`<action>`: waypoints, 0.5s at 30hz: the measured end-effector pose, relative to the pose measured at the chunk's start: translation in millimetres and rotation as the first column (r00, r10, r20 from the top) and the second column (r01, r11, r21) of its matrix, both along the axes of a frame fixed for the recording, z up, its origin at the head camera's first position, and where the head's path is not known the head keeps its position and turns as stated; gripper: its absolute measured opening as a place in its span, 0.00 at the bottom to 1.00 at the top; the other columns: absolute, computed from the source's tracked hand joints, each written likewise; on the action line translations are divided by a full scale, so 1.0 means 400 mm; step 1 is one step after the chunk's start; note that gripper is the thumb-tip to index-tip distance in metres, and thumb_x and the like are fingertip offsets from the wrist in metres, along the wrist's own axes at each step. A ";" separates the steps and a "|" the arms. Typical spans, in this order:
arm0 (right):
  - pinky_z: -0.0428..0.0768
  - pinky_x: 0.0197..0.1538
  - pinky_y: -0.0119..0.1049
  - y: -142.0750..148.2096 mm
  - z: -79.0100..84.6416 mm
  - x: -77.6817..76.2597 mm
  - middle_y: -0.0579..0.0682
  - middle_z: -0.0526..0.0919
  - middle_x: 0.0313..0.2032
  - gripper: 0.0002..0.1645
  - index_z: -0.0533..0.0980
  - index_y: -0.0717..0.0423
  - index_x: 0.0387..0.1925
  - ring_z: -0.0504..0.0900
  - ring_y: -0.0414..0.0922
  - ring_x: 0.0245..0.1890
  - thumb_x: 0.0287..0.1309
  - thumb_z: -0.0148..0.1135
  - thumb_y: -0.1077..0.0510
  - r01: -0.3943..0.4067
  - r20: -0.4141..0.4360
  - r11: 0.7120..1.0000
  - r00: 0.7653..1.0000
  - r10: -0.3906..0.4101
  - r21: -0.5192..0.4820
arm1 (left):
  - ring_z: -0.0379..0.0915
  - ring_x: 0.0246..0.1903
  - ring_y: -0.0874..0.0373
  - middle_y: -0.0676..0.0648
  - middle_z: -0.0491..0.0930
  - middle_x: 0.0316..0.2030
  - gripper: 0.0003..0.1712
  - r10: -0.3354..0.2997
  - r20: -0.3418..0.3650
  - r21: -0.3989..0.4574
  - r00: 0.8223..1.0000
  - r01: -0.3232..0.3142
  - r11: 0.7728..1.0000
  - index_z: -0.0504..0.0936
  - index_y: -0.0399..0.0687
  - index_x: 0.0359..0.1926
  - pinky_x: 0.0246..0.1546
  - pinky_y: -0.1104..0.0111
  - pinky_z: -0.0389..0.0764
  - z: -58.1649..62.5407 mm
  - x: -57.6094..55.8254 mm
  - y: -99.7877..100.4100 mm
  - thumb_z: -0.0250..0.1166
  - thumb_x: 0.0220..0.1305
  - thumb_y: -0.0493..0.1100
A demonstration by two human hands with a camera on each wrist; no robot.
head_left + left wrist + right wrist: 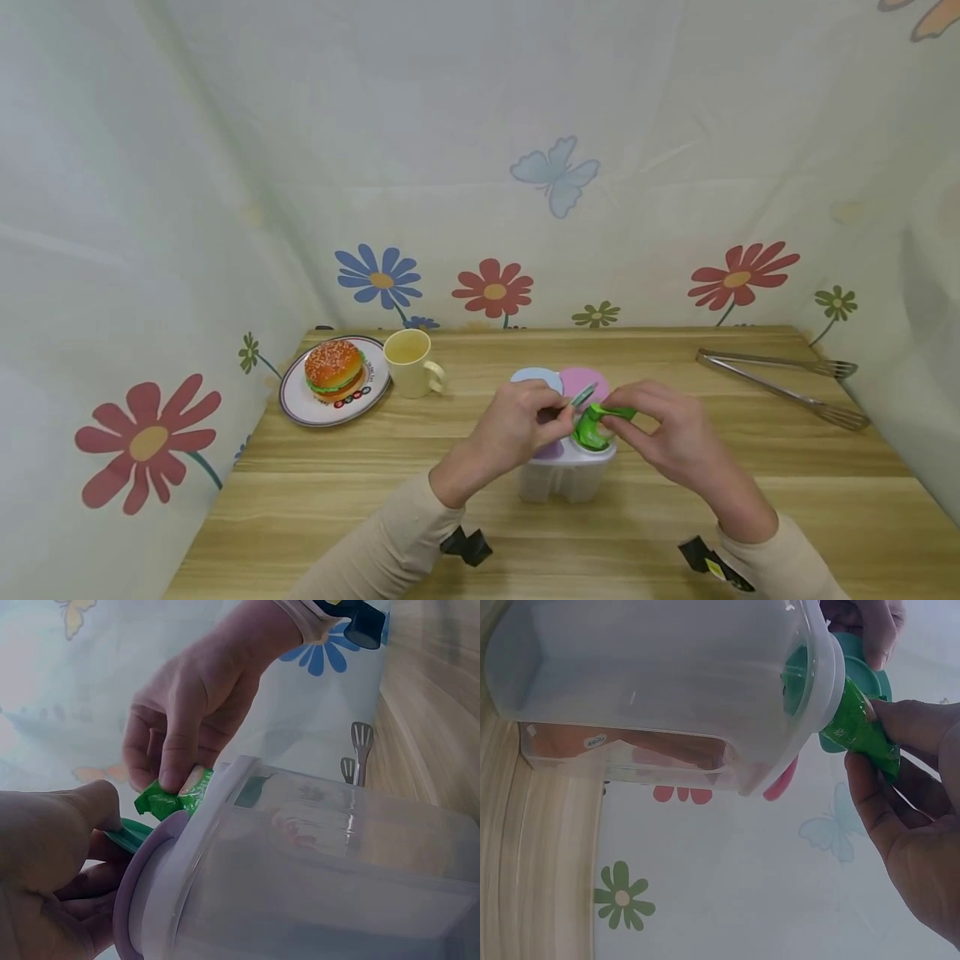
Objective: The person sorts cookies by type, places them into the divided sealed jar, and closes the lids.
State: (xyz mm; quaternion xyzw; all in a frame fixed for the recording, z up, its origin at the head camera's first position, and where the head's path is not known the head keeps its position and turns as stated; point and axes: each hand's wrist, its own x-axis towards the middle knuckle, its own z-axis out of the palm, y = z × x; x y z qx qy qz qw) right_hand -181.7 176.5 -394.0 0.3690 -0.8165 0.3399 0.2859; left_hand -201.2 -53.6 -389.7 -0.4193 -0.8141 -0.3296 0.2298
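A translucent storage box with round lids in several colours stands before me. My left hand pinches a teal green round lid, tilted up beside one opening. Between the thumb and fingers of my right hand is a shiny green packet. The packet's lower end sits in the box's round opening. A purple lid lies close under my left fingers. Blue and pink lids cover the far side. Through the wall, an orange-brown packet shows in another compartment.
At the back left, a toy hamburger lies on a white plate. Right of it stands a yellow mug. Metal tongs lie spread at the back right. A flower-printed curtain borders the wooden table.
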 end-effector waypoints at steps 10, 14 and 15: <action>0.79 0.41 0.21 -0.007 -0.006 0.000 0.40 0.85 0.36 0.18 0.84 0.47 0.35 0.82 0.37 0.36 0.39 0.78 0.64 -0.047 -0.014 0.998 0.999 0.047 0.050 | 0.69 0.22 0.70 0.53 0.77 0.20 0.04 0.004 0.002 -0.006 1.000 -0.004 1.000 0.85 0.43 0.24 0.25 0.90 0.68 0.002 -0.001 -0.002 0.67 0.54 0.35; 0.78 0.39 0.22 -0.003 -0.014 0.002 0.40 0.84 0.36 0.14 0.85 0.46 0.34 0.81 0.37 0.37 0.44 0.75 0.64 -0.068 0.009 0.995 0.998 0.067 0.076 | 0.70 0.22 0.70 0.52 0.78 0.21 0.04 0.000 -0.005 -0.004 1.000 0.000 1.000 0.86 0.42 0.25 0.25 0.90 0.68 0.003 -0.001 -0.002 0.66 0.54 0.35; 0.78 0.39 0.23 -0.002 -0.015 0.002 0.40 0.84 0.37 0.14 0.85 0.47 0.34 0.81 0.38 0.37 0.44 0.75 0.65 -0.071 0.010 0.995 0.997 0.071 0.070 | 0.70 0.22 0.70 0.52 0.78 0.21 0.03 0.000 -0.002 -0.004 1.000 0.000 1.000 0.86 0.42 0.26 0.25 0.90 0.68 0.003 -0.001 -0.002 0.66 0.54 0.35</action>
